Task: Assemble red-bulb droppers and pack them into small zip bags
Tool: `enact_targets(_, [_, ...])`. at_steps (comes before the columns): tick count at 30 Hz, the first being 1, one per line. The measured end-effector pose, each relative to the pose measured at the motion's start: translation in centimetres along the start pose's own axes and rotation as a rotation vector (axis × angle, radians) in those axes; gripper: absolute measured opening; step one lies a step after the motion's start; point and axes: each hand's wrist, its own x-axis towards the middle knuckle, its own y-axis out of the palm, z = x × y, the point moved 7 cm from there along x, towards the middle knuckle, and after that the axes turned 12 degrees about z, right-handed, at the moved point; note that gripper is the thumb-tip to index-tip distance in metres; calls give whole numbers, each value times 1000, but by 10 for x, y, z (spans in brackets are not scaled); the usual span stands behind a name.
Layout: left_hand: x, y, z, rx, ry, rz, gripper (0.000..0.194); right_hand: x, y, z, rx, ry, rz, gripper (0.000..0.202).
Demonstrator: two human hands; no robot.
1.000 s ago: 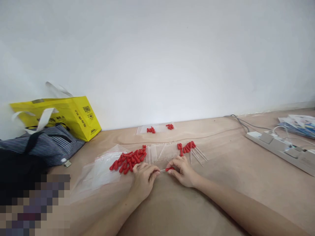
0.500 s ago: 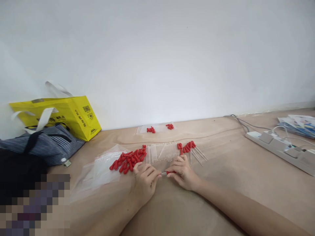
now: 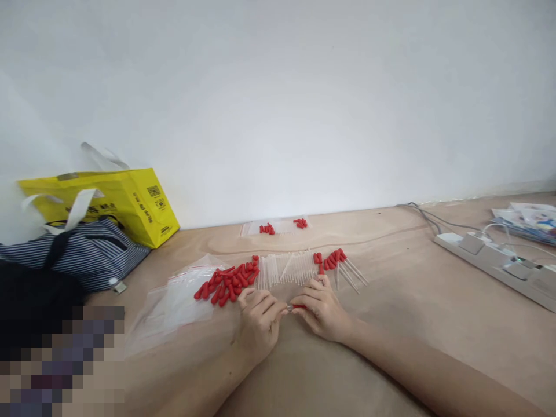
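My left hand (image 3: 260,319) pinches a thin clear dropper tube (image 3: 289,308), most of it hidden in my fingers. My right hand (image 3: 322,310) is closed around a red rubber bulb (image 3: 297,306), whose end meets the tube between my two hands. Just beyond the hands lies a row of clear tubes (image 3: 286,269) side by side. Left of that row is a heap of loose red bulbs (image 3: 228,284). On its right, several droppers with red bulbs fitted (image 3: 334,259) lie with their tubes fanned out toward the lower right.
Clear zip bags (image 3: 189,295) lie flat left of the heap; another bag with red bulbs and tubes (image 3: 278,227) is near the wall. A yellow bag (image 3: 147,202) and a striped bag (image 3: 104,255) stand at left. At right are a power strip (image 3: 499,266) and packets (image 3: 527,220).
My hands have come slightly closer together, so less bare tube shows between them. More of the red bulb is visible at the right fingertips. The things lying on the table have stayed put.
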Motion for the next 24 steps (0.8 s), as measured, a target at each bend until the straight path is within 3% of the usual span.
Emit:
enact_targets(6, [-1, 0, -1, -32, -3, -19, 20, 2, 1, 1, 94, 8, -2, 18])
enact_targets(12, [3, -1, 6, 0, -52, -21, 16, 3, 0, -13, 165, 124, 12, 12])
enact_targets(18, [4, 0, 12, 64, -44, 13, 11, -1, -2, -23, 69, 126, 33, 12])
enact_targets(24, [2, -3, 7, 89, -18, -22, 16, 0, -5, -10, -104, 41, 37, 15])
